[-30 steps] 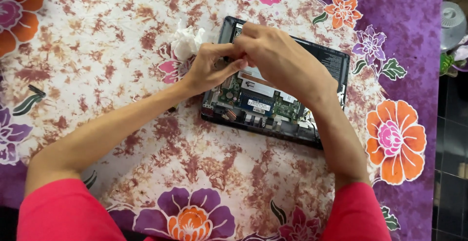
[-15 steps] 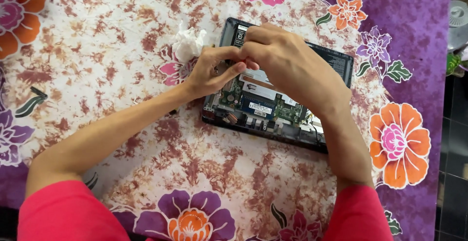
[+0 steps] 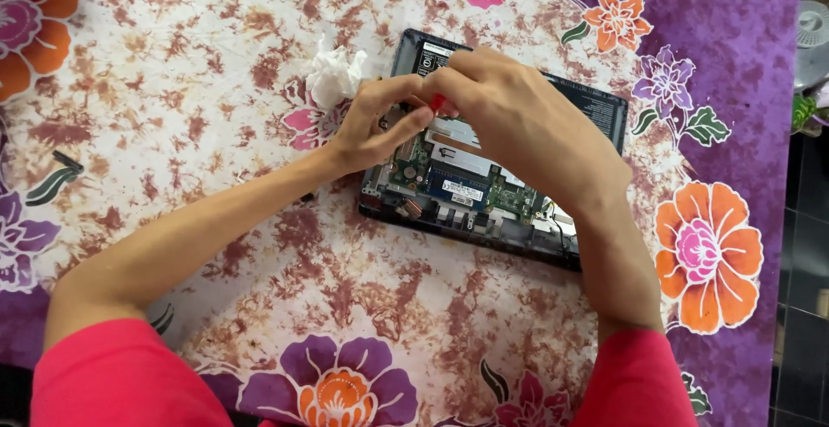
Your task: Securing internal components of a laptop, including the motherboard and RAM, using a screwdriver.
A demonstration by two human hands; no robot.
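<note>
The opened laptop base (image 3: pixel 484 177) lies in the upper centre of the frame on the bench (image 3: pixel 173 73), which is covered by a floral cloth, with its green circuit board exposed toward the lower edge of the housing. Compared with half a second ago, both hands have stayed over the upper left corner of the housing, and the change is small: the fingers have drawn closer together, and a small red part (image 3: pixel 438 102) (possibly a tool handle, too hidden to identify) now shows between them. The left hand (image 3: pixel 376 125) is curled, its fingertips pinched near that red part; the right hand (image 3: pixel 518 120) arches over the board, fingers closed down at the same point, and whether it or the left hand actually grips the red part cannot be told. A crumpled white tissue (image 3: pixel 335 73) lies just beside the laptop's upper left corner, apart from the hands. The work appears confined to that corner.
</note>
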